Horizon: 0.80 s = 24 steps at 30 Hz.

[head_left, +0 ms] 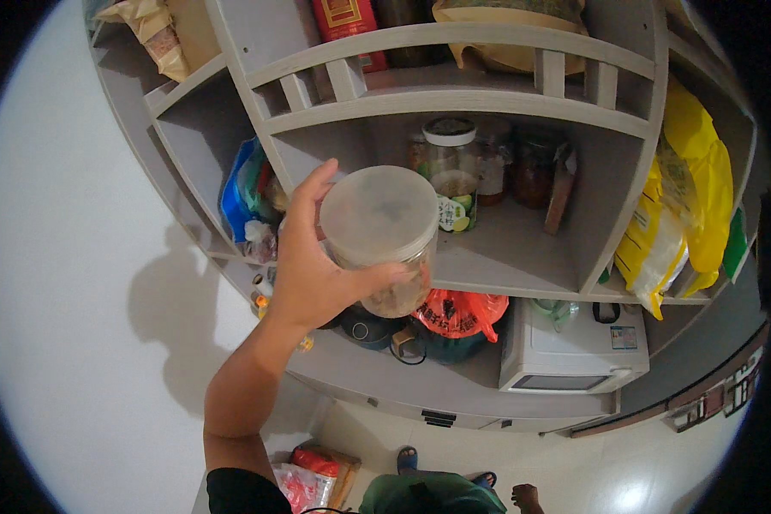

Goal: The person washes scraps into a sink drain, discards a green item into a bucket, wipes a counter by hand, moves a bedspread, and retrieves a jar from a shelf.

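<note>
My left hand (304, 272) is wrapped round a clear plastic jar (398, 295) with a frosted, translucent lid (379, 214). The thumb presses on the near side and the fingers reach along the left side. Something pale shows dimly inside the jar, too blurred to name. Behind it, in the middle shelf compartment (522, 257), stands a glass jar (451, 176) with a white-rimmed lid and a green-and-white label. Low at the bottom edge, my right hand (525, 495) hangs beside my body with its fingers curled in, and nothing shows in it.
Darker jars (535, 167) stand deeper in the compartment. Yellow bags (681, 197) hang out at the right; a blue bag (242, 193) sits left. Below are a red plastic bag (463, 313), a black round appliance (367, 330) and a white microwave (574, 347). Bags (313, 475) lie on the floor.
</note>
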{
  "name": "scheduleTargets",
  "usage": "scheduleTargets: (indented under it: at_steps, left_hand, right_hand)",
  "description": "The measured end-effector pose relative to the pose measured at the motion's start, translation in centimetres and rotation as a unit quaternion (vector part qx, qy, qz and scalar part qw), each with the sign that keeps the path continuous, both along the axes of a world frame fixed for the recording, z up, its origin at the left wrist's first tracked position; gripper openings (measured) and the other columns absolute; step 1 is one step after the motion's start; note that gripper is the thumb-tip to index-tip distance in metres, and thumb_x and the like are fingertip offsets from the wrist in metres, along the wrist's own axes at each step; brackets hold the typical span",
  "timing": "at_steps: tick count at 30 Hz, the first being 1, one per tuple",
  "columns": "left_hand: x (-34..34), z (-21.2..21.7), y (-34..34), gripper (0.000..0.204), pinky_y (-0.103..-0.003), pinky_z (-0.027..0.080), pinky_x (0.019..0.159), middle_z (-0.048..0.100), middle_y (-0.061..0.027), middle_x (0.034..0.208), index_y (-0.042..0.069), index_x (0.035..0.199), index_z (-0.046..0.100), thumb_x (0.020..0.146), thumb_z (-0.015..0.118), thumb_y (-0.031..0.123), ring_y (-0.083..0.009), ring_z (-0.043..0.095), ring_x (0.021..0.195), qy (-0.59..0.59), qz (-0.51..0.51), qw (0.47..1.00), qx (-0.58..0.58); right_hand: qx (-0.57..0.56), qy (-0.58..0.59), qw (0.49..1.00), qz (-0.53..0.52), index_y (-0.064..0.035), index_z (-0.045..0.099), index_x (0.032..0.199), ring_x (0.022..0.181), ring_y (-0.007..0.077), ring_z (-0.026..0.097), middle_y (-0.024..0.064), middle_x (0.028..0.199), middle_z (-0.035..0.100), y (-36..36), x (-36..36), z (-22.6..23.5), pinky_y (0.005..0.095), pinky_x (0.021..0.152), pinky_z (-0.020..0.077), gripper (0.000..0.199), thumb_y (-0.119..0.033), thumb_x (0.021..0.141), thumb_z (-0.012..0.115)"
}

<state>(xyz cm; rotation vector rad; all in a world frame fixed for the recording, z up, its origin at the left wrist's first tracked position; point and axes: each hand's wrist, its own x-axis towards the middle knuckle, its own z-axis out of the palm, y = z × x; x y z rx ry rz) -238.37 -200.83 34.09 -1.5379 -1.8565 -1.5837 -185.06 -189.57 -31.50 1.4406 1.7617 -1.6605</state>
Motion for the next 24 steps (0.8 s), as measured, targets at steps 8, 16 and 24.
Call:
scheduleTargets:
  at_steps: [8,16,24]
  left_hand:
    - [0.1,-0.2,-0.5,0.097,-0.031,0.037,0.084,0.043,-0.0131,0.105,0.001,0.12,0.027,0.043,0.081,0.026,-0.0206,0.046,0.097,0.022,0.014,1.0,0.008]
    - [-0.3,-0.4,0.2,0.095,-0.03,0.038,0.081,0.043,-0.0113,0.102,0.004,0.121,0.027,0.045,0.08,0.02,-0.0192,0.047,0.093,-0.049,-0.003,0.999,0.007]
    - [-0.8,0.3,0.6,0.083,-0.029,0.039,0.08,0.041,-0.0109,0.104,0.009,0.123,0.028,0.053,0.073,0.008,-0.0196,0.045,0.096,-0.158,-0.015,0.987,-0.003]
  right_hand:
    - [0.065,0.024,0.977,-0.202,-0.0101,0.047,0.051,0.035,0.0125,0.033,0.0007,0.045,0.04,-3.5,0.6,2.1,0.0287,0.033,0.029,0.023,-0.019,0.071,0.052]
    - [0.092,0.096,0.973,-0.189,-0.0092,0.052,0.06,0.036,0.0113,0.032,0.0004,0.048,0.042,-3.1,0.1,2.8,0.0269,0.033,0.0286,0.016,-0.019,0.073,0.053]
    - [-0.11,0.039,0.986,-0.119,-0.0072,0.051,0.063,0.047,0.0151,0.053,0.0035,0.057,0.053,0.2,4.4,-4.3,0.0278,0.038,0.0416,0.015,-0.009,0.076,0.044]
